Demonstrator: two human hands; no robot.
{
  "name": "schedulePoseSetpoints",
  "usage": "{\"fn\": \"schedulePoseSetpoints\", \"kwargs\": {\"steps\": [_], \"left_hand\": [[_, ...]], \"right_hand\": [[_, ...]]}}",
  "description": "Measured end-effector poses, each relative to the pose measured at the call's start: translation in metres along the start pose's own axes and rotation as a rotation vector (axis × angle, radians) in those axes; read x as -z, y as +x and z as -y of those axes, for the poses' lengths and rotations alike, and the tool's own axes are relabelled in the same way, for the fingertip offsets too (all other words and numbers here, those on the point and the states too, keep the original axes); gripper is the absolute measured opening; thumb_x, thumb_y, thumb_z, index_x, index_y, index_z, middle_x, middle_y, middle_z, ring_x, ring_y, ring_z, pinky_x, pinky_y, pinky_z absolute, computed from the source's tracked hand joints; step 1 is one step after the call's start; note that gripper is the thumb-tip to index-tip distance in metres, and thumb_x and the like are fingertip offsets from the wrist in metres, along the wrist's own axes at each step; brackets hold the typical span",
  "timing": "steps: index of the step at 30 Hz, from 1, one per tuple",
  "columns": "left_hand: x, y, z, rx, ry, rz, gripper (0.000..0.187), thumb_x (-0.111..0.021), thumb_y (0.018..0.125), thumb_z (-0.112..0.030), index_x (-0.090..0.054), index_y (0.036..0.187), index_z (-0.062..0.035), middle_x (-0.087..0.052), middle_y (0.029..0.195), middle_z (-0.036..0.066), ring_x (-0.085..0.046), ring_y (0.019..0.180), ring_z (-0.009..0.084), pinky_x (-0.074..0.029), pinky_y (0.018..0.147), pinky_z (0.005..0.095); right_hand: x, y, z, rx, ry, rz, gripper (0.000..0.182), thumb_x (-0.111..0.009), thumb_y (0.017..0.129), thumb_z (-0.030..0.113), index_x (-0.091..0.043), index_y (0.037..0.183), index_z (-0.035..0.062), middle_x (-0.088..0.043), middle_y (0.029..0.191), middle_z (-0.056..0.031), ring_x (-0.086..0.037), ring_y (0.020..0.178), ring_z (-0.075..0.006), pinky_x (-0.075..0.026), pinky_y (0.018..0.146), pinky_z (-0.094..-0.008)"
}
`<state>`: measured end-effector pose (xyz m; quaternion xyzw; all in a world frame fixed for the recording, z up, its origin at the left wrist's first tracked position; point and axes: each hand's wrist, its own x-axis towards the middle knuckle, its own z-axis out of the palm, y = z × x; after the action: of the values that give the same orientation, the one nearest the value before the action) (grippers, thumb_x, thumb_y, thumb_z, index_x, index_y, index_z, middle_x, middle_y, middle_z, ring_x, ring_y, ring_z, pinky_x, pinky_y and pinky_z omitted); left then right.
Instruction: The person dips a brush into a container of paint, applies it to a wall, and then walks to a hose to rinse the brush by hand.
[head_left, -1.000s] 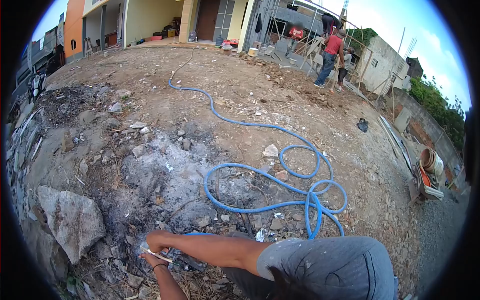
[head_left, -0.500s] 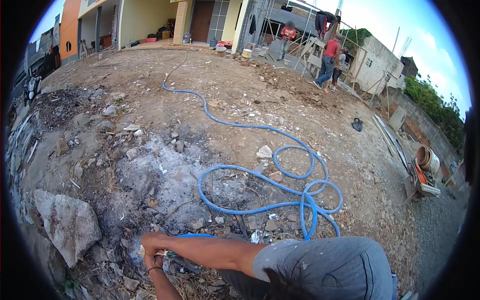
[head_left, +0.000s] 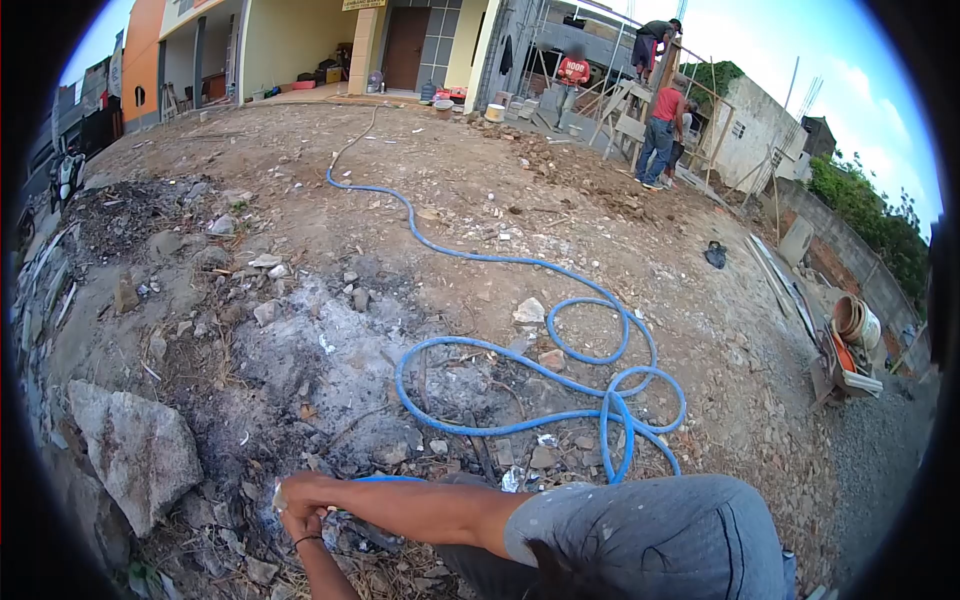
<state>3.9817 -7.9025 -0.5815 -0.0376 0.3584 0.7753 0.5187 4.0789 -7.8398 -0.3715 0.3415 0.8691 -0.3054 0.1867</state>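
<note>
Two hands (head_left: 303,492) are seen at near left, with one dark wristband (head_left: 309,539) and one pale object (head_left: 278,497) partly shown. One blue hose (head_left: 500,258) is spread across the middle; one large stone slab (head_left: 135,450) is found at left. At right, one black bag (head_left: 715,255) is seen. Four people (head_left: 660,125) are counted at far right.

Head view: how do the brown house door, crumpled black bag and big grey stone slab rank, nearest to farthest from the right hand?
1. Big grey stone slab, left of the right hand.
2. Crumpled black bag, on the ground to the right.
3. Brown house door, far back at the top.
</note>
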Motion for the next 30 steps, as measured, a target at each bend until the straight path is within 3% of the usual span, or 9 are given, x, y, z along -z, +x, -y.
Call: {"fn": "schedulePoseSetpoints", "kwargs": {"steps": [4, 8, 10, 13, 16, 20, 22, 25, 30], "left_hand": [[-0.005, -0.004, 0.000, -0.065, 0.150, -0.014, 0.027, -0.062, 0.087, -0.003, -0.057, 0.112, 0.0040, -0.065, 0.097, 0.015, -0.068, 0.084, 0.0294, -0.059, 0.067, 0.0445], [0.022, 0.017, 0.002, 0.019, 0.106, 0.012, 0.027, -0.061, 0.087, -0.004, -0.057, 0.112, 0.0037, -0.065, 0.099, 0.015, -0.068, 0.086, 0.0290, -0.058, 0.068, 0.0448], [0.036, 0.031, 0.006, -0.030, 0.194, 0.005, 0.031, -0.065, 0.092, -0.018, -0.056, 0.118, -0.0021, -0.065, 0.098, 0.012, -0.069, 0.085, 0.0277, -0.061, 0.066, 0.0406], [0.040, 0.033, 0.009, -0.014, 0.174, -0.048, 0.030, -0.064, 0.092, -0.017, -0.057, 0.117, -0.0011, -0.065, 0.098, 0.013, -0.069, 0.085, 0.0281, -0.060, 0.067, 0.0411], [0.037, 0.032, 0.010, -0.003, 0.128, -0.068, 0.030, -0.064, 0.091, -0.015, -0.057, 0.116, -0.0001, -0.065, 0.098, 0.013, -0.069, 0.085, 0.0284, -0.060, 0.067, 0.0416], [0.033, 0.030, 0.009, -0.002, 0.082, -0.069, 0.029, -0.062, 0.090, -0.013, -0.058, 0.114, 0.0012, -0.065, 0.098, 0.014, -0.069, 0.085, 0.0288, -0.060, 0.067, 0.0424], [0.033, 0.029, 0.008, -0.010, 0.056, -0.069, 0.028, -0.062, 0.089, -0.012, -0.058, 0.114, 0.0019, -0.065, 0.098, 0.015, -0.068, 0.085, 0.0290, -0.059, 0.068, 0.0427], [0.034, 0.029, 0.007, -0.015, 0.015, -0.070, 0.027, -0.061, 0.089, -0.010, -0.058, 0.113, 0.0029, -0.065, 0.099, 0.016, -0.068, 0.085, 0.0294, -0.059, 0.068, 0.0433], [0.041, 0.030, 0.010, -0.006, -0.070, -0.078, 0.027, -0.059, 0.087, -0.007, -0.059, 0.111, 0.0046, -0.065, 0.099, 0.017, -0.068, 0.085, 0.0299, -0.058, 0.069, 0.0441]], "right_hand": [[-0.003, -0.002, -0.003, 0.021, -0.016, -0.092, 0.019, -0.067, 0.067, 0.006, -0.075, 0.083, -0.0010, -0.072, 0.083, -0.0211, -0.072, 0.081, -0.0321, -0.055, 0.071, -0.0424], [-0.002, 0.005, -0.002, 0.039, -0.047, -0.007, 0.020, -0.067, 0.069, 0.008, -0.074, 0.085, -0.0019, -0.072, 0.082, -0.0212, -0.072, 0.080, -0.0324, -0.055, 0.069, -0.0423], [-0.010, 0.010, -0.008, 0.046, 0.058, -0.064, 0.018, -0.069, 0.069, 0.007, -0.075, 0.085, 0.0000, -0.072, 0.078, -0.0192, -0.069, 0.067, -0.0350, -0.054, 0.059, -0.0478], [-0.020, 0.032, -0.006, -0.004, -0.049, 0.042, 0.018, -0.070, 0.069, 0.008, -0.076, 0.086, 0.0019, -0.070, 0.075, -0.0195, -0.066, 0.063, -0.0333, -0.051, 0.057, -0.0459], [-0.027, 0.027, -0.010, 0.079, 0.077, -0.097, 0.014, -0.065, 0.072, 0.007, -0.072, 0.076, -0.0042, -0.070, 0.078, -0.0231, -0.070, 0.068, -0.0357, -0.053, 0.058, -0.0471], [-0.005, -0.002, 0.000, -0.010, 0.118, -0.031, 0.017, -0.066, 0.074, 0.011, -0.073, 0.079, -0.0035, -0.070, 0.078, -0.0229, -0.069, 0.069, -0.0357, -0.053, 0.060, -0.0467], [-0.015, 0.013, -0.004, 0.051, 0.072, -0.119, 0.016, -0.066, 0.074, 0.011, -0.073, 0.079, -0.0034, -0.070, 0.077, -0.0228, -0.069, 0.070, -0.0350, -0.053, 0.061, -0.0456], [-0.013, 0.014, -0.009, 0.018, 0.094, 0.005, 0.008, -0.070, 0.067, 0.007, -0.074, 0.071, 0.0021, -0.069, 0.074, -0.0227, -0.065, 0.065, -0.0327, -0.050, 0.058, -0.0465], [-0.003, 0.002, 0.002, -0.001, 0.006, -0.004, 0.009, -0.067, 0.069, 0.005, -0.074, 0.066, 0.0007, -0.070, 0.075, -0.0225, -0.067, 0.066, -0.0321, -0.051, 0.056, -0.0470]]}}
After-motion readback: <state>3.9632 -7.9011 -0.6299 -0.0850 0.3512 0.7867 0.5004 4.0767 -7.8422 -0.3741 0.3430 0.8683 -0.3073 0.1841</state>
